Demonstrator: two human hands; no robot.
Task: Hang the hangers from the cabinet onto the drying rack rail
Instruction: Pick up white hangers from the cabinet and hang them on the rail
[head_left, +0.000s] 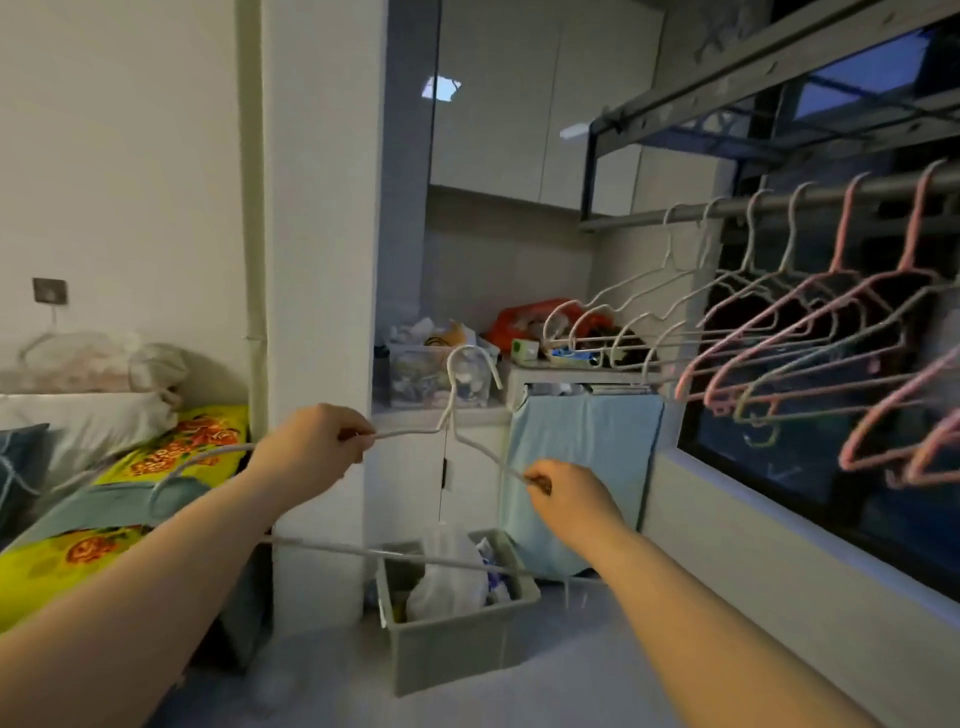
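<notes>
Holding a white wire hanger (448, 423) out in front of you at chest height, you have both hands on it. Your left hand (311, 447) has its fingers curled around the left shoulder of the wire, and your right hand (569, 496) pinches the right shoulder a little lower, so the frame tilts down to the right. Its hook points up and away from you, in front of the cluttered cabinet top at the far side, and its bottom bar runs across beneath your forearms. The hanger is well apart from the drying rack rail (821, 193), which runs along the window at the upper right. On that rail hang several white hangers (670, 244) at the far end and pink hangers (845, 228) nearer to you. Below your hands a grey bin (452, 660) stands on the floor, and a bed with a yellow flowered cover (176, 447) lies at the left.
</notes>
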